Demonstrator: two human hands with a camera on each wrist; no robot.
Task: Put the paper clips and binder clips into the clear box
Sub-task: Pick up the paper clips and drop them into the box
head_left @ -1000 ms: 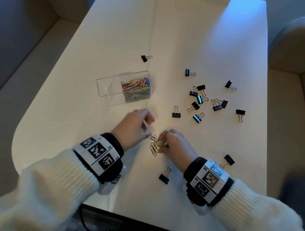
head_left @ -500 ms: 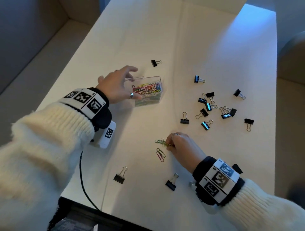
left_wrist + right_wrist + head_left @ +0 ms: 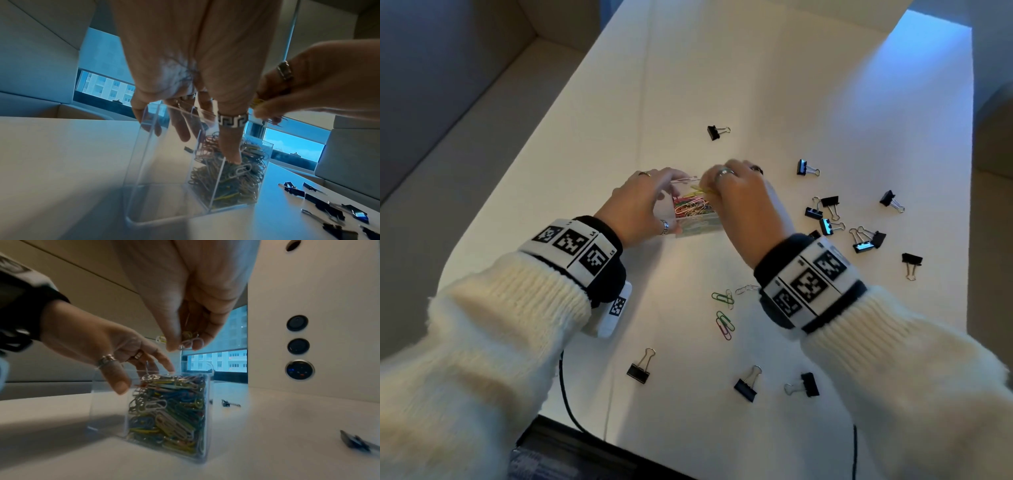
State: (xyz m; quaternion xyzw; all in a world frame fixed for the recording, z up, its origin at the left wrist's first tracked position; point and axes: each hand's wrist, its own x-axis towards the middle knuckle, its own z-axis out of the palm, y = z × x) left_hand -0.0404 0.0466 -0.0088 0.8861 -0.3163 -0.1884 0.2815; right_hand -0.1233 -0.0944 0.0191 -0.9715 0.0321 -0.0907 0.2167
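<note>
The clear box stands mid-table. Its right compartment is packed with coloured paper clips, and its left compartment looks empty. My left hand holds the box, with fingers over the top rim and the thumb on the near wall. My right hand hovers just above the full compartment, pinching a few paper clips. Several loose paper clips lie on the table nearer to me. Black binder clips are scattered to the right.
Three binder clips lie near the front edge and one lies beyond the box. A black cable and a dark device sit at the front edge. A wall panel with round buttons stands behind the table.
My right hand has lifted off the table with paper clips and moved up over the box. My left hand, which reached the box half a second ago, now holds it.
</note>
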